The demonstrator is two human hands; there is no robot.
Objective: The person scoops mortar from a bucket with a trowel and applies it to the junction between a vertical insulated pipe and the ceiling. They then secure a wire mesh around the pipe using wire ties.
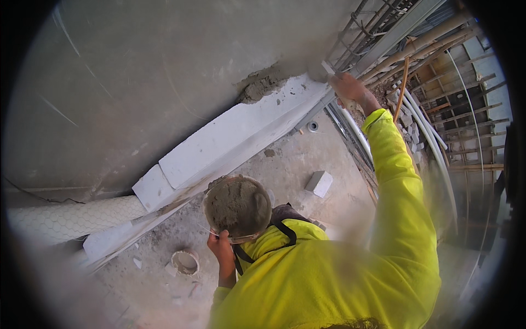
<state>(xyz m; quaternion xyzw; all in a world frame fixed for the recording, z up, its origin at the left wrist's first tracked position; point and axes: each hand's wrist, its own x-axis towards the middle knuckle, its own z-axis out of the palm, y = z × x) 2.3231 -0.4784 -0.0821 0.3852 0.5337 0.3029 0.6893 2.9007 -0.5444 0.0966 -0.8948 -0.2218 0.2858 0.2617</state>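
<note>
Outstretched with right hand [349, 89], clutching one trowel-like tool [327, 67]; bent in with left hand [221, 249], clasping one mortar bucket [245, 239]. On floor [287, 160]: one loose block [319, 183], one pail [186, 262].

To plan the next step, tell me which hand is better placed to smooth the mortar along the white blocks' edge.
Probably the right hand: near that mortar, apparently gripping a trowel, while the left hand holds the bucket.
</note>
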